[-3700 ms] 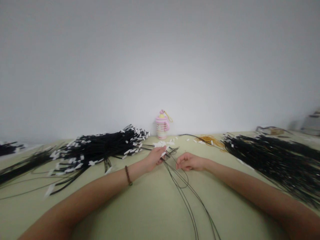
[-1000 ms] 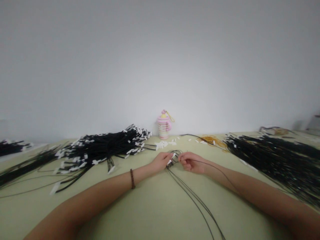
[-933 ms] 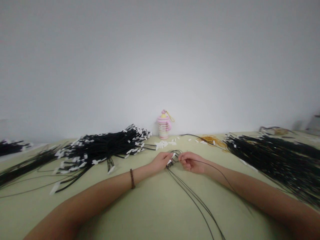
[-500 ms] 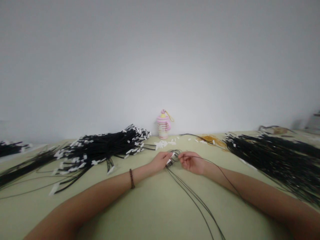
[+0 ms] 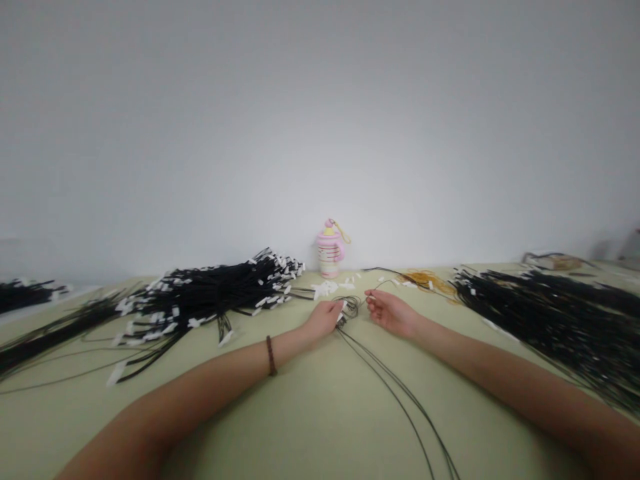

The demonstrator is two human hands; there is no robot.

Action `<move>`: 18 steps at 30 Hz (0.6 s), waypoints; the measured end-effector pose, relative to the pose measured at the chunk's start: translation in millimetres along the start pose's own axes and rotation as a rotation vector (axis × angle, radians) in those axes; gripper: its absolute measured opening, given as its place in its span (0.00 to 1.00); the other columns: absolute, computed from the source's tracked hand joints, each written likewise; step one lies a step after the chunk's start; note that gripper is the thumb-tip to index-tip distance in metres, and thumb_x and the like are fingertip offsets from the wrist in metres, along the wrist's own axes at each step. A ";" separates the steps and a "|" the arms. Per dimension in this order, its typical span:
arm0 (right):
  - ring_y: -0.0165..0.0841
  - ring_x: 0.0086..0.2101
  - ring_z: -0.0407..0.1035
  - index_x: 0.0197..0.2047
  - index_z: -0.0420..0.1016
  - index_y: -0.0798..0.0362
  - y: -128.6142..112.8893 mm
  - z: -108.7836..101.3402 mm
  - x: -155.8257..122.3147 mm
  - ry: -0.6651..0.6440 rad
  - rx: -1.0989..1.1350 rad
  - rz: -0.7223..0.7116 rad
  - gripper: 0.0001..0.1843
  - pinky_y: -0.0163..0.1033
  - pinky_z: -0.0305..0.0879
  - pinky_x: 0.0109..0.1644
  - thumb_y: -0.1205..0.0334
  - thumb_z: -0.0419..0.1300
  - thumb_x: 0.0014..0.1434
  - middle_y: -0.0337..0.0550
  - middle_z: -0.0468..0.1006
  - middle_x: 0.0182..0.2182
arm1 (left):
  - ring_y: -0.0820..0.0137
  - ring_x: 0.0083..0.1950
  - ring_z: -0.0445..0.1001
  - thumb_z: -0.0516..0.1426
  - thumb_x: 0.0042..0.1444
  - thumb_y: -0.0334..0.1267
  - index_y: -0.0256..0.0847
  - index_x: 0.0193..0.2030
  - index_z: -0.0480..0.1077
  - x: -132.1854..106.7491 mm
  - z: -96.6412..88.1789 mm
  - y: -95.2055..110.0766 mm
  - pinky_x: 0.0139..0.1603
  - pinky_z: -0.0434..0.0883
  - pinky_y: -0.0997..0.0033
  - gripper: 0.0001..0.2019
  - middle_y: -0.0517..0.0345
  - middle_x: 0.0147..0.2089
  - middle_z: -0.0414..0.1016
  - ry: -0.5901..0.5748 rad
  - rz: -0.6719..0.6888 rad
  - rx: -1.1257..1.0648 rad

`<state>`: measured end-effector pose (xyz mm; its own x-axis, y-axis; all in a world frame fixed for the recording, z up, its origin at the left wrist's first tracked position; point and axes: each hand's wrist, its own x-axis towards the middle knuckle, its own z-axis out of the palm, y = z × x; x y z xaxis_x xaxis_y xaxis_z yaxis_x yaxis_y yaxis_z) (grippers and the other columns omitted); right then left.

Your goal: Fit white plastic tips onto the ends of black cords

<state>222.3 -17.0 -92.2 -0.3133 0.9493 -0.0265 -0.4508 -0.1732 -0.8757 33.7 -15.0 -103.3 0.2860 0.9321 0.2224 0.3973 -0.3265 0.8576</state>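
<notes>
Left hand: in the head view, the left hand (image 5: 323, 321) has its fingers closed on the dark cords (image 5: 351, 307), with a white tag (image 5: 342, 311) by the thumb; the cords make small loops beside it, and their long tails run toward the near edge of the tabletop (image 5: 300, 413).
Right hand: the right hand (image 5: 394, 315) is now farther from the left one; thumb and forefinger seem to pinch a thin strand (image 5: 384, 283), the other fingers curl loosely.
Strand: it no longer lies over the right forearm; it arcs behind the hand, toward the yellow cords (image 5: 427, 280).
Meaning: I judge that this strand is pulled apart from the rest; whether it is fully free, I cannot tell.
</notes>
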 end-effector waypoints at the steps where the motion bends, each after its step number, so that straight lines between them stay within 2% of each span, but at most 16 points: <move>1: 0.22 0.21 0.64 0.33 0.67 0.55 -3.3 -5.7 2.9 0.033 -0.007 -0.016 0.03 0.27 0.60 0.23 0.66 0.54 0.53 0.37 0.71 0.24 | 0.76 0.20 0.52 0.43 0.50 0.54 0.36 0.20 0.60 0.4 0.2 -0.1 0.21 0.47 0.75 0.22 0.65 0.17 0.53 0.012 -0.010 0.002; 7: 0.19 0.19 0.60 0.34 0.66 0.57 -31.2 -40.1 13.1 0.221 -0.091 -0.152 0.05 0.25 0.58 0.21 0.66 0.51 0.56 0.36 0.68 0.26 | 0.77 0.19 0.50 0.44 0.51 0.53 0.37 0.21 0.59 -3.6 -1.2 3.1 0.20 0.46 0.75 0.21 0.66 0.16 0.51 0.012 -0.023 -0.036; 12: 0.26 0.31 0.65 0.42 0.64 0.58 -62.1 -60.4 13.9 0.349 -0.243 -0.232 0.12 0.35 0.65 0.32 0.61 0.49 0.58 0.43 0.69 0.36 | 0.77 0.19 0.51 0.45 0.50 0.54 0.37 0.23 0.61 -6.3 -2.3 4.4 0.21 0.48 0.75 0.21 0.65 0.17 0.53 -0.012 -0.019 -0.093; 15: 0.28 0.34 0.66 0.44 0.64 0.57 -67.2 -63.3 14.7 0.396 -0.373 -0.248 0.13 0.38 0.66 0.35 0.60 0.49 0.58 0.44 0.68 0.39 | 0.77 0.19 0.50 0.46 0.50 0.55 0.37 0.23 0.61 -6.1 -2.8 3.8 0.21 0.47 0.75 0.21 0.66 0.17 0.52 -0.014 -0.026 -0.118; 18: 0.24 0.26 0.64 0.38 0.66 0.59 -52.8 -51.8 13.4 0.402 -0.529 -0.258 0.11 0.32 0.64 0.28 0.60 0.50 0.58 0.40 0.69 0.31 | 0.77 0.19 0.49 0.46 0.49 0.55 0.37 0.23 0.61 -6.8 -3.0 5.1 0.21 0.46 0.75 0.21 0.66 0.17 0.53 -0.027 -0.039 -0.144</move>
<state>285.2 18.4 -71.3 0.1269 0.9838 0.1264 0.0292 0.1237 -0.9919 31.1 -22.5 -99.1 0.2972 0.9384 0.1765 0.2797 -0.2623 0.9236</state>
